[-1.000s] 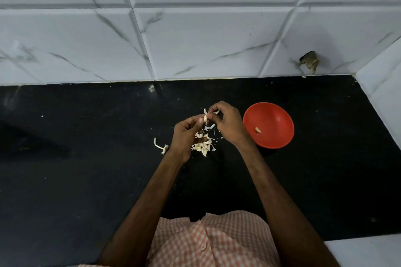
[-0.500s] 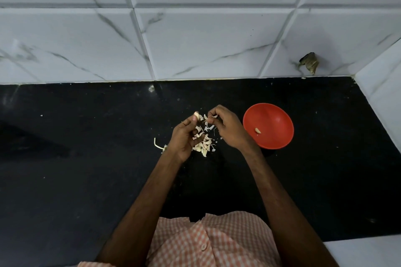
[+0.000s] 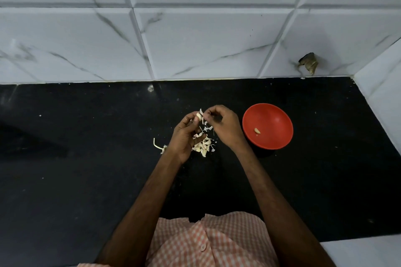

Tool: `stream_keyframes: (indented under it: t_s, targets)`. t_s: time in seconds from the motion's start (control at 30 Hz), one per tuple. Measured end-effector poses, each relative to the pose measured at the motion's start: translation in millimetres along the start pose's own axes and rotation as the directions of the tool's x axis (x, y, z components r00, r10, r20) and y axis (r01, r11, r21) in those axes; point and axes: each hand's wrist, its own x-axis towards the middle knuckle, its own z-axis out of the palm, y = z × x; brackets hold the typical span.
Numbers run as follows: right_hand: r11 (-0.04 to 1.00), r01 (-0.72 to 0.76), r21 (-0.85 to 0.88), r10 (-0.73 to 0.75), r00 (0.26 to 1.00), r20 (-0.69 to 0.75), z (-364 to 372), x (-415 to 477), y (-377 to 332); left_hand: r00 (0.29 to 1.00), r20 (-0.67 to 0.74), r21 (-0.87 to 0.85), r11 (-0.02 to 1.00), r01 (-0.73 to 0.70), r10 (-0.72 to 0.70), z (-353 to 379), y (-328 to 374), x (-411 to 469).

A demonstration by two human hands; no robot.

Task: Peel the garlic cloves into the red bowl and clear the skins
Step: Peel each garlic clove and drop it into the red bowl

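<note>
Forearms reach from a checked shirt (image 3: 208, 240) across the black counter (image 3: 76, 180) to a heap of skins (image 3: 204, 147), with a bare stalk (image 3: 156, 145) lying just left of it. Above the heap, the left hand (image 3: 185, 136) pinches a garlic clove (image 3: 198, 116) at its fingertips, long axis seemingly pointing far. The right hand (image 3: 223, 128), touching from the right, nips a flap of its skin. The red bowl (image 3: 280, 115), holding one peeled clove (image 3: 257, 130), sits just right of that hand, likely the nearer one for the drop.
</note>
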Motion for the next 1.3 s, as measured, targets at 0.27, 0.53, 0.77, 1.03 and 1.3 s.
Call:
stream_keyframes:
  t_s: [0.27, 0.53, 0.77, 1.03, 1.3]
  targets:
    - [0.997, -0.07, 0.039, 0.067, 0.994, 0.081, 2.0, 2.3, -0.3, 0.996, -0.016, 0.192, 0.978, -0.078, 0.083, 1.7, 1.5, -3.4]
    - [0.996, -0.071, 0.049, 0.067, 0.995, 0.078, 4.5, 1.6, 2.9, 0.977, -0.042, 0.306, 0.934, -0.185, 0.208, 4.8, 4.3, -4.7]
    - [0.999, 0.002, -0.054, -0.005, 0.999, -0.044, -9.0, 0.4, 4.3, 0.983, -0.042, 0.259, 0.952, -0.161, 0.177, 4.7, 2.5, -2.2]
    - [0.998, 0.061, 0.023, -0.063, 0.994, 0.084, -7.1, 1.5, -1.2, 0.988, 0.006, 0.3, 0.942, -0.15, 0.155, -2.7, 3.9, -2.2]
    - [1.0, -0.003, 0.004, 0.002, 0.949, 0.316, -15.2, 7.3, 3.2, 0.993, 0.043, 0.368, 0.922, -0.119, 0.111, -5.3, 3.8, -2.8]
